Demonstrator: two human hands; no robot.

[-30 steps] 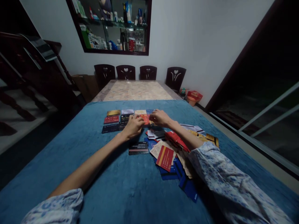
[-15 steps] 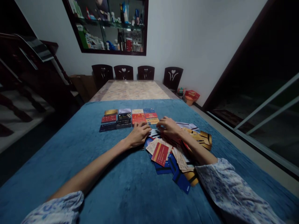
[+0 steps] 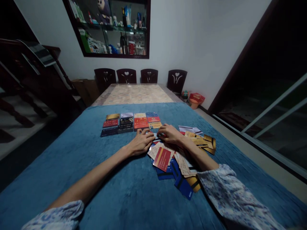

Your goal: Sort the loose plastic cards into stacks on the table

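Observation:
My left hand (image 3: pixel 142 141) bends over the blue cloth with its fingertips closed at the left end of a pale card (image 3: pixel 156 138). From the other side my right hand (image 3: pixel 169 133) pinches the same card; its fingertips are partly hidden. Below the hands spreads a loose, overlapping heap of cards: a red card (image 3: pixel 162 159) on top, beige cards (image 3: pixel 184 163) and blue cards (image 3: pixel 184 187). Gold cards (image 3: pixel 202 143) lie beyond my right forearm. Just past my left hand, cards stand in neat rows, among them a black card (image 3: pixel 125 128) and an orange-red card (image 3: pixel 141 123).
The blue cloth (image 3: pixel 100 188) covers the near part of the long table (image 3: pixel 136 92). Dark chairs (image 3: pixel 126 76) stand at its far end, below a wall cabinet (image 3: pixel 115 56). At the back right, a red bag (image 3: pixel 197 97) sits on the floor.
My right hand has come slightly left and down, closer to my left hand, over the pale card. The view has tilted a little; the rows and the heap look the same.

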